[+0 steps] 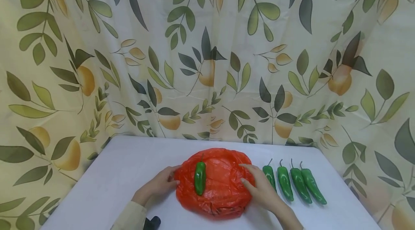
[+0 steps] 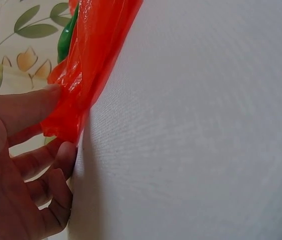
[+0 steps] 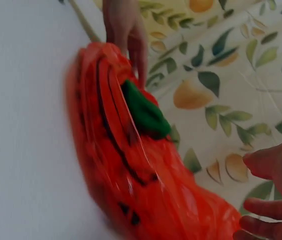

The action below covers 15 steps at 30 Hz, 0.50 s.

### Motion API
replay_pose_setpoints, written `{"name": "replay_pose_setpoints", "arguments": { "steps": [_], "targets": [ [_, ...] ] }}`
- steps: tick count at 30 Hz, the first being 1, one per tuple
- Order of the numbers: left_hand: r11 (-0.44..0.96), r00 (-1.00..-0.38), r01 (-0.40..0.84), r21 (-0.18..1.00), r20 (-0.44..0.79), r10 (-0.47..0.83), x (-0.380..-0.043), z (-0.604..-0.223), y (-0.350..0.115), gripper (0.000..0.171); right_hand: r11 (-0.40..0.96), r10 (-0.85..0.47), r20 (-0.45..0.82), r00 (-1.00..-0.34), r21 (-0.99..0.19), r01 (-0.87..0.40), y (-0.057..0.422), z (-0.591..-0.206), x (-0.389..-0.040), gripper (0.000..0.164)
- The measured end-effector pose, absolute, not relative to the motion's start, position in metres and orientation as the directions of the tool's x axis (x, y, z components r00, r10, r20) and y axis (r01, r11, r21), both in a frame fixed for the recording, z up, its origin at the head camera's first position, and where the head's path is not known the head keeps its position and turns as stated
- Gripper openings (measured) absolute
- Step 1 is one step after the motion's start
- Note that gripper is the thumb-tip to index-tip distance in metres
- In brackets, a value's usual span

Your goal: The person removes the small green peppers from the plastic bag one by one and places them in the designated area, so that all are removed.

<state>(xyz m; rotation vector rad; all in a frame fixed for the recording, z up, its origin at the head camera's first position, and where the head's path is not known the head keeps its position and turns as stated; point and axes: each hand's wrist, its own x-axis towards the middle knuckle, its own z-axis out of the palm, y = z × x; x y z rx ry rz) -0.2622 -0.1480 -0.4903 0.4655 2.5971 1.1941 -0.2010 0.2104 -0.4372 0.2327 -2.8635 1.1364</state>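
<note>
Poking up nearest to me are one beige cloth sleeve (image 1: 131, 215), on my left arm, and one small black thing (image 1: 152, 221) just beside it; I cannot tell what that thing is. Next come my two hands. My left hand (image 1: 162, 181) pinches the left edge of one round, red, crinkly plastic bag (image 1: 223, 176) between the thumb and bent fingers. My right hand (image 1: 260, 186) is at the bag's right edge, with its fingers loose and spread, gripping nothing. I cannot tell if those fingertips touch the bag.

The bag lies flat between my hands and has some dark marks on its near side. One shiny, long green pepper (image 1: 200, 178) lies on top of it, a bit left of the middle, with its stem pointing away from me.

To the right of the bag, four more green peppers (image 1: 300, 185) lie in a row, stems away from me too. My right hand hides part of the first one. All five peppers are over one white table (image 1: 129, 165). Behind it hangs a pale cloth curtain (image 1: 227, 78) with leaves and orange fruit.
</note>
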Motion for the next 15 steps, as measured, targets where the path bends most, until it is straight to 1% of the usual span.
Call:
{"name": "replay_pose_setpoints", "arguments": {
  "steps": [6,15],
  "targets": [
    [0.621,-0.926,0.168,0.765,-0.094,0.366,-0.263,-0.487,-0.149,0.059,0.683,-0.169,0.07,-0.983,-0.711,-0.168,0.174,-0.444,-0.206,0.049],
    [0.619,-0.926,0.158,0.77,-0.102,0.363,-0.258,-0.487,-0.149,0.059,0.641,-0.324,0.055,-0.944,-0.722,-0.262,0.133,-0.46,-0.21,0.049]
  ]
}}
